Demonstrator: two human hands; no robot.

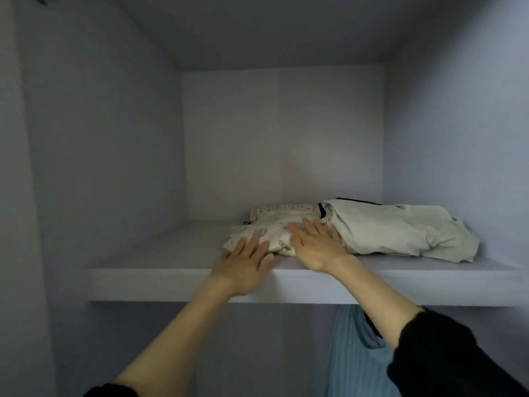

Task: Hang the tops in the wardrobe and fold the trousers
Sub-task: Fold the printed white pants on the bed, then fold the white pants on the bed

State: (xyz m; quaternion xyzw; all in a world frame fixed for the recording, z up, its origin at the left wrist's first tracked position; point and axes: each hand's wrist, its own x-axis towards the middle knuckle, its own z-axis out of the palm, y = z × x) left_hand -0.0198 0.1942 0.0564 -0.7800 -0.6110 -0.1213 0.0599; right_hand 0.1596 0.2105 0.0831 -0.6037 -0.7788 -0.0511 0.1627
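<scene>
A folded cream garment with small leaf prints (273, 239) lies on the wardrobe shelf (171, 270), near its front edge. My left hand (243, 260) lies flat with straight fingers against the garment's front left corner. My right hand (317, 243) presses flat on its right part. Behind it sits a folded cream dotted piece (283, 209). To the right lies a pale green folded garment with black trim (400, 230), touching the cream one.
The shelf compartment has pale walls at left, back and right. Below the shelf a blue ribbed top (352, 356) hangs on a dark hanger, partly hidden by my right sleeve.
</scene>
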